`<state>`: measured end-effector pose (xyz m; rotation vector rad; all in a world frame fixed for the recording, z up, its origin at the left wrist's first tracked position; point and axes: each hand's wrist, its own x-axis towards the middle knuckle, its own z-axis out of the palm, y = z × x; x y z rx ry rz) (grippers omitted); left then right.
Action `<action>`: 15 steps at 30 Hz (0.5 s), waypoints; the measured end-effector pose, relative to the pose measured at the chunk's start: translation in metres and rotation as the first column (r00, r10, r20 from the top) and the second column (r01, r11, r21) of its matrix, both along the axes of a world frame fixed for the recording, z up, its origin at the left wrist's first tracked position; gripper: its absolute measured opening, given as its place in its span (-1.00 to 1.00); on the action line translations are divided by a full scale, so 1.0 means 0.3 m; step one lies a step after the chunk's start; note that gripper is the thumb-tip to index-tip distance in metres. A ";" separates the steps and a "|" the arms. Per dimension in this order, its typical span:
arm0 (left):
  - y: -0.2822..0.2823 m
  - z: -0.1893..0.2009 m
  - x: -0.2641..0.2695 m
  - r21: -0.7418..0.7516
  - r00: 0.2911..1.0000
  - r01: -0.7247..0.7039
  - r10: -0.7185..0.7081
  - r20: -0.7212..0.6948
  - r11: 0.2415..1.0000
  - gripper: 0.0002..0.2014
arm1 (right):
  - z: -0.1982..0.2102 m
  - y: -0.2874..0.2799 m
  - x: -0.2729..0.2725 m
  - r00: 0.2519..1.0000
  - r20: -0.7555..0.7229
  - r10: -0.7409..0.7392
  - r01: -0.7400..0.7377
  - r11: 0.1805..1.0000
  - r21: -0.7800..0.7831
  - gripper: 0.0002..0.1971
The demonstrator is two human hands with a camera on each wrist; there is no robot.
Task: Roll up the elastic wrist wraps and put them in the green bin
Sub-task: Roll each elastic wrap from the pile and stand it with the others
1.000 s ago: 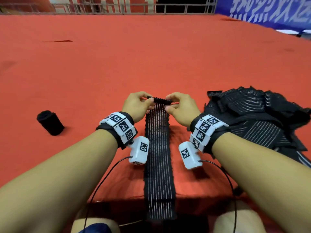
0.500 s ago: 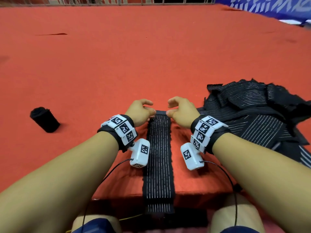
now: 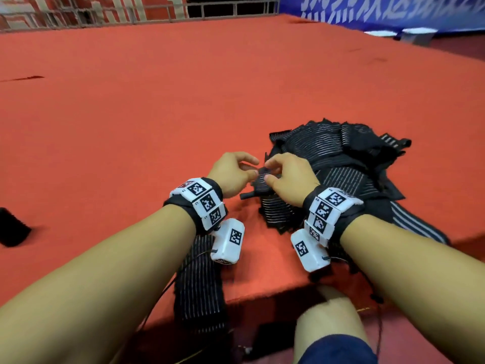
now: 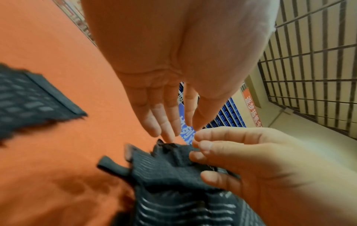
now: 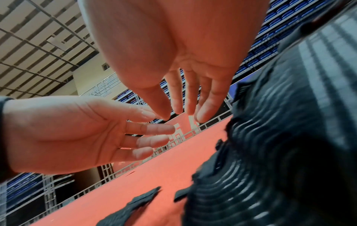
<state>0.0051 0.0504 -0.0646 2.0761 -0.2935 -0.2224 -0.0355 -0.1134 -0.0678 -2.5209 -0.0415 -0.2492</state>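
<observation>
1. I judge the step is starting a roll on the end of a wrap (image 3: 262,177) pulled from the pile (image 3: 341,164). I'd tuck that end tight and square, so the roll won't cone.
2. My right hand (image 3: 290,177) pinches the wrap's end, fingers curled around it.
3. My left hand (image 3: 232,173) is loosely spread, fingertips just at the same end, gripping nothing.
4. Another wrap (image 3: 199,279) lies flat over the table's (image 3: 131,114) near edge. I can't see the green bin.
</observation>
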 end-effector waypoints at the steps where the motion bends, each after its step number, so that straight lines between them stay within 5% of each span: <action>1: -0.045 0.002 -0.001 0.003 1.000 0.024 -0.024 0.010 1.000 -0.78 | 0.001 -0.038 -0.009 0.999 0.010 -0.035 0.035 0.999 0.006 -0.73; 7: -0.280 0.009 -0.007 0.030 0.990 0.141 -0.142 0.003 0.990 -0.51 | 0.006 -0.229 -0.077 0.977 0.075 -0.202 0.199 0.979 0.041 -0.68; 15: -0.418 0.018 -0.002 0.175 0.989 0.147 -0.146 -0.019 0.974 -0.45 | -0.002 -0.395 -0.117 0.942 0.053 -0.331 0.327 0.942 0.079 -0.69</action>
